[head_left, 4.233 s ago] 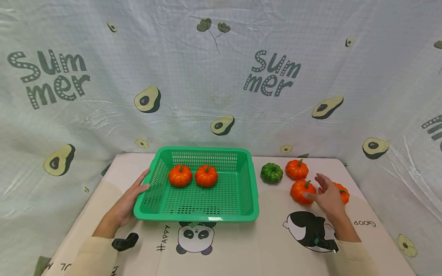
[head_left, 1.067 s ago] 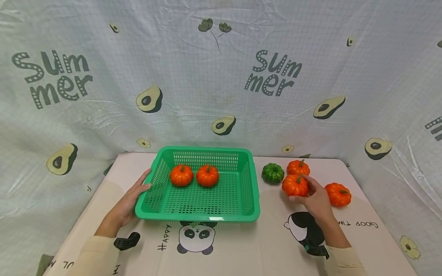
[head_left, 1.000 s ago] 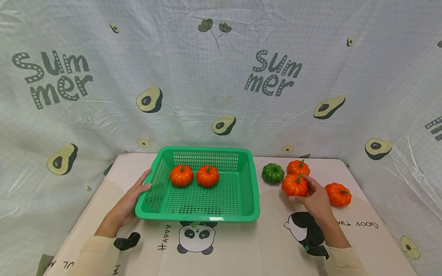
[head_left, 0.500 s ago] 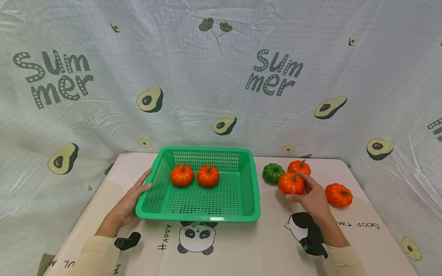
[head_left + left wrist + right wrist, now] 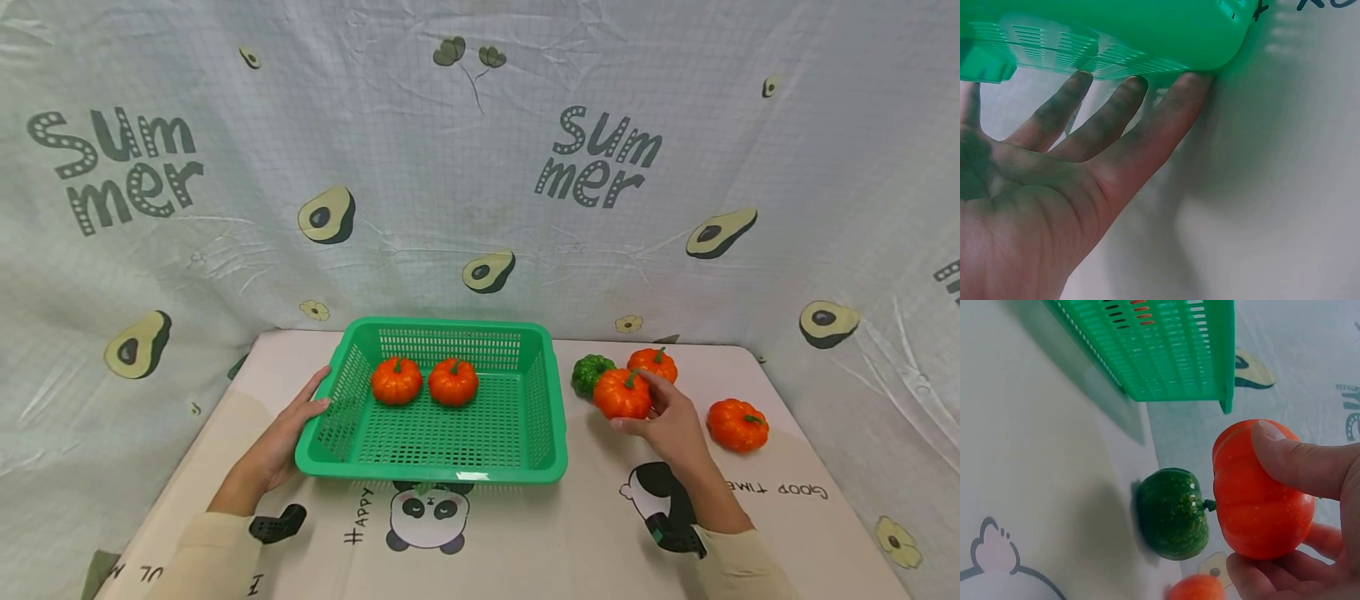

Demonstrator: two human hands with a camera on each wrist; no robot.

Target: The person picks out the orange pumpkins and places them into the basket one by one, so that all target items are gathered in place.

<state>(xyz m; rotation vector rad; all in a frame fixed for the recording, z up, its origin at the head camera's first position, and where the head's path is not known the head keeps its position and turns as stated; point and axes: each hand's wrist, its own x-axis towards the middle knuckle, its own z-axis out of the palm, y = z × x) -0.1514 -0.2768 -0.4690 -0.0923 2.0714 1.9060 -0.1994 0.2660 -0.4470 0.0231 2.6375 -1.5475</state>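
Note:
My right hand (image 5: pixel 670 423) grips an orange toy pumpkin (image 5: pixel 622 394) between thumb and fingers, raised off the table. In the right wrist view this pumpkin (image 5: pixel 1261 494) fills the grasp, with the thumb on one side and fingers beneath. A green pumpkin (image 5: pixel 588 373) stands behind it, partly covered. My left hand (image 5: pixel 276 442) lies along the left side of a green basket (image 5: pixel 431 474). Its straight fingers (image 5: pixel 1154 137) touch the basket's outer wall in the left wrist view. Inside the basket sit two orange pumpkins, one at left (image 5: pixel 396 382) and one beside it (image 5: pixel 453 382).
Another orange pumpkin (image 5: pixel 653 364) stands behind the held one. One more (image 5: pixel 738 425) lies at the right of the table (image 5: pixel 540 542). A patterned curtain (image 5: pixel 405 167) hangs behind the table's back edge.
My right hand has taken hold of the orange pumpkin, lifted it and carried it leftward, towards the basket. The left hand and the basket have stayed in place.

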